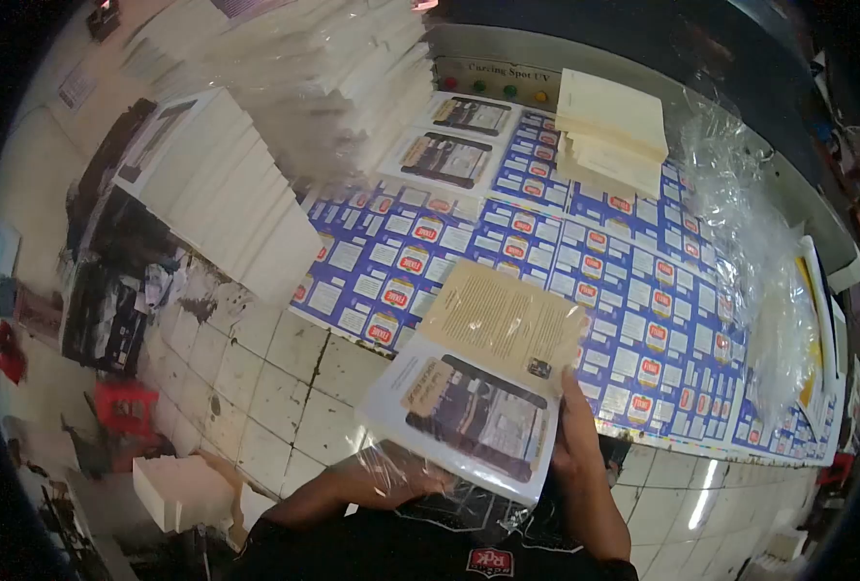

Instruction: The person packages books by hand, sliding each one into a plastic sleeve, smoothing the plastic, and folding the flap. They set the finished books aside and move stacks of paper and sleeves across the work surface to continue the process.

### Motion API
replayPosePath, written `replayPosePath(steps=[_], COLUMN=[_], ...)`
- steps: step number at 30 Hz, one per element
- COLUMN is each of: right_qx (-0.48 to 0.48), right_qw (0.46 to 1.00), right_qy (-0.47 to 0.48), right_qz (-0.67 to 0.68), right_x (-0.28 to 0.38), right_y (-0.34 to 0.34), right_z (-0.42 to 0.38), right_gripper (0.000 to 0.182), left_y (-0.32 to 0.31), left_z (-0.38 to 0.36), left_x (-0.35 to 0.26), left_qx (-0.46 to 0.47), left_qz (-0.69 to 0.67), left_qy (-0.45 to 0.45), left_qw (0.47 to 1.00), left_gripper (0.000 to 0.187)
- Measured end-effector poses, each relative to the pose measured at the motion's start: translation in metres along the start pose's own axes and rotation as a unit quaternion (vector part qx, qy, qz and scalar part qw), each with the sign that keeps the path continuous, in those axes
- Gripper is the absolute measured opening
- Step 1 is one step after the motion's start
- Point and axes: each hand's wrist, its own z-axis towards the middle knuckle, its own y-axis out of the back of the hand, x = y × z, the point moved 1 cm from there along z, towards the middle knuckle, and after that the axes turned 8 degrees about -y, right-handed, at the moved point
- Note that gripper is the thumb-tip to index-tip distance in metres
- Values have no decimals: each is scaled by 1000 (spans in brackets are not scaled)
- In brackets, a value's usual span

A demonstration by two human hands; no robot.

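Observation:
A book (478, 421) in clear plastic film is held tilted in front of my body. Its white cover carries a dark printed picture, and a tan panel of text (498, 315) shows above it, beneath the shiny film. My right hand (575, 431) grips the book's right edge, thumb along the side and the other fingers mostly hidden behind. At the lower left edge, my left hand (406, 476) holds the book from below, its fingers partly covered by the loose plastic film (386, 463).
Blue printed sheets (624, 290) cover the table. On them stand a cream stack of paper (609, 131), flat printed covers (445, 160) and crumpled clear plastic bags (759, 252). Tall stacks of books (222, 194) rise at the left. A red stool (125, 407) stands on the tiled floor.

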Motion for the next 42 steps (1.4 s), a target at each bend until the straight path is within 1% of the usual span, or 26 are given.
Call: replayPosePath(steps=[3,5,6,7,9,10,11,13,14,15,16,19,21,23,25,27,29,30,32,34,35,36,37,39,41,42], right_qx=[-31,-63,-46,-33,24,65,65,91,-40,-158,-139,-32,37,-35,-218,-412,-584,-587,-528,-375,-278,-151,-30,0,-158,-242], right_qw=[997,985,979,973,960,954,952,950,848,813,664,648,612,566,522,383,257,259,333,410,457,563,629,681,730,653], right_qy=[43,110,152,179,220,232,220,208,295,237,276,239,241,261,282,330,226,225,99,106,222,223,229,192,196,274], right_qz=[-51,-120,-126,-141,-170,-178,-204,-214,-438,-507,-681,-723,-752,-781,-775,-758,-736,-734,-775,-825,-815,-781,-743,-706,-635,-664], right_x=[14,36,46,60,98,115,135,162,169,157,141,121,133,155,194,244,266,260,230,163,120,89,71,60,77,86], right_y=[-14,-42,-52,-65,-99,-113,-128,-138,-113,-109,-132,-106,-101,-61,0,84,115,115,101,60,46,30,15,-4,7,26], right_z=[26,41,57,77,130,160,192,249,294,321,264,262,191,138,96,74,41,34,26,20,12,-1,-10,-35,-51,-52], right_gripper=[45,43,43,43,42,42,43,55,67,74,74,73,73,79,83,88,93,93,96,89,72,76,78,75,72,70], left_y=[2,11,21,31,69,97,124,178,196,212,221,230,232,220,191,164,125,112,86,55,41,31,25,19,15,14], left_z=[3,8,10,13,43,62,84,123,138,157,171,171,172,155,130,105,100,103,112,125,135,147,159,181,194,200], left_x=[17,36,49,63,91,84,95,107,129,163,179,168,209,178,158,133,106,101,96,81,68,59,52,48,33,27], left_qx=[-9,-72,-112,-139,-222,-326,-401,-400,-400,-414,-422,-444,-434,-428,-468,-490,-493,-494,-479,-422,-384,-353,-316,-241,-218,-197], left_qz=[-45,19,284,526,229,225,144,-128,-119,-210,-303,-254,-274,-254,-227,-174,-166,-143,-112,-99,-92,-12,69,128,231,328], left_qy=[-24,-4,-89,-164,3,-93,-53,116,110,97,84,138,99,113,134,122,118,103,43,26,45,-7,-56,-113,-94,-82], left_qw=[999,997,948,823,948,914,903,900,902,881,850,848,853,860,843,845,845,851,870,901,918,936,944,955,944,920], left_gripper=[35,30,29,28,26,37,37,36,36,35,35,29,26,29,28,25,25,26,29,32,34,36,38,48,53,58])
